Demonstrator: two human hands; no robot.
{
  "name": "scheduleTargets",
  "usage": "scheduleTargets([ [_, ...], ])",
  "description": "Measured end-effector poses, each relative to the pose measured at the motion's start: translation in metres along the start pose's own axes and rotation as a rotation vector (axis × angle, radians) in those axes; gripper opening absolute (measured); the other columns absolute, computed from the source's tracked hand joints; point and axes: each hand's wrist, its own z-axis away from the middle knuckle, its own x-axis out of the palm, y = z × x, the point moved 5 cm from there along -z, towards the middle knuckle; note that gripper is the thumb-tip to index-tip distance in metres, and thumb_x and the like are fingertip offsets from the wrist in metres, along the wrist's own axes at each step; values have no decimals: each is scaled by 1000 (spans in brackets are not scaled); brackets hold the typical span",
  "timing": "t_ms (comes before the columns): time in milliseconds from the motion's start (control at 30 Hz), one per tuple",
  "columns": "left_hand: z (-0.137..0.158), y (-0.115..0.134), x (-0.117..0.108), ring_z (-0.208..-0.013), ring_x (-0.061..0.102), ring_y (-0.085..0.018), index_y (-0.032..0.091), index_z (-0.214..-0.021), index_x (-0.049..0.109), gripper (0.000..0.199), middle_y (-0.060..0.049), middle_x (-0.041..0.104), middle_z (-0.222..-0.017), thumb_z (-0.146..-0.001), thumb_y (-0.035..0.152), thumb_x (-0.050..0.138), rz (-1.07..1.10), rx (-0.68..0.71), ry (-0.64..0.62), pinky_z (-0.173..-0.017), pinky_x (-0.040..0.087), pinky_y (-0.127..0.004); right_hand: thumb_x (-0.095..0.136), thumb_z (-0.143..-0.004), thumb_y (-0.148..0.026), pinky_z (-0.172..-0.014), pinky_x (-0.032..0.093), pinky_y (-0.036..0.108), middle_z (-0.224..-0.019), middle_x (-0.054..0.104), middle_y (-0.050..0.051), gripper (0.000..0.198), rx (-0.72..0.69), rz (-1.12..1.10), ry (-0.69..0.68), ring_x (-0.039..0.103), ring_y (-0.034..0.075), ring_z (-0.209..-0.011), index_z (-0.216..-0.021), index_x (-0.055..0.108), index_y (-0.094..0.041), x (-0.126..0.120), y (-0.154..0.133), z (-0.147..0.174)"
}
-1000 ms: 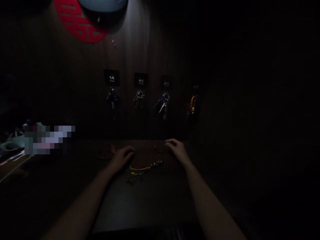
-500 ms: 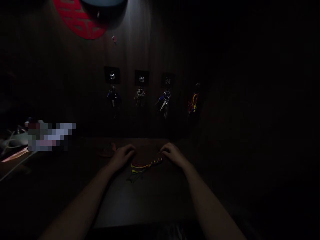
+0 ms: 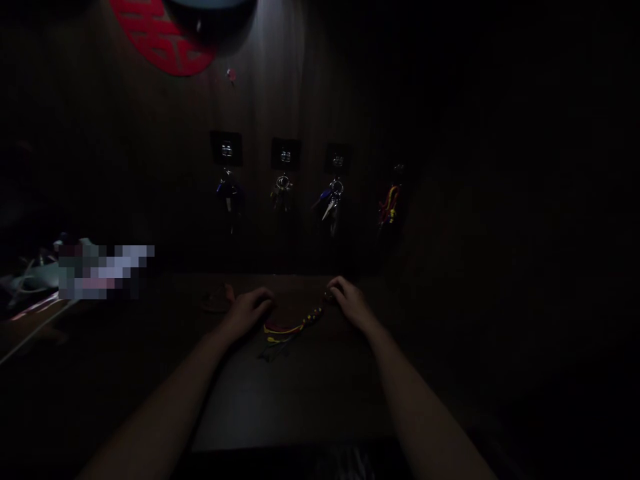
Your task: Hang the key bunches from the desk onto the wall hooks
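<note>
A multicoloured braided cord (image 3: 311, 316) with red, yellow and green strands lies across the dark tabletop between my hands. Its knotted right end rises toward my right hand (image 3: 347, 300), whose thumb and fingers pinch it near the tip. Loose yellow and green ends spread out on the left. My left hand (image 3: 249, 311) rests on the table just left of the cord, fingers curved and thumb apart, with nothing visible in it. Beside it on the left is a dim brownish-red item (image 3: 217, 299), too dark to make out.
Bunches of keys hang from hooks on the dark wall: one with blue (image 3: 229, 190), a ringed one (image 3: 283, 190) and a silver one (image 3: 331, 200). A red and yellow cord (image 3: 389, 205) hangs farther right. At left lie papers and a white cable (image 3: 37, 330). A red round decoration (image 3: 173, 53) is above.
My right hand has moved slightly up and closed on the knotted end of the cord, which has lifted and turned upward. My left hand has stayed nearly in place.
</note>
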Motion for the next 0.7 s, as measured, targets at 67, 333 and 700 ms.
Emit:
scheduleTargets([
  [67,0,2,2,-87,62,-17,20,-87,59,17,-1,67,-89,-81,29,45,-11,8,-18,-79,45,-27,45,-75,-29,-72,42,30,-77,59,1,12,-7,-53,38,56,17,-76,-77,53,-20,-2,-4,0],
  [333,6,38,22,-95,60,-18,24,-102,61,27,-2,66,-103,-83,38,47,-115,116,-88,-83,43,-27,50,-72,-34,-63,45,26,-76,57,-1,16,49,-347,97,58,14,-67,-80,52,-20,5,-17,0],
  [700,7,54,53,-100,55,-22,24,-113,54,38,-4,62,-112,-76,35,58,-233,178,-171,-87,41,-35,59,-69,-36,-56,49,25,-68,57,-4,24,116,-687,33,64,14,-60,-85,48,-21,32,-46,0],
])
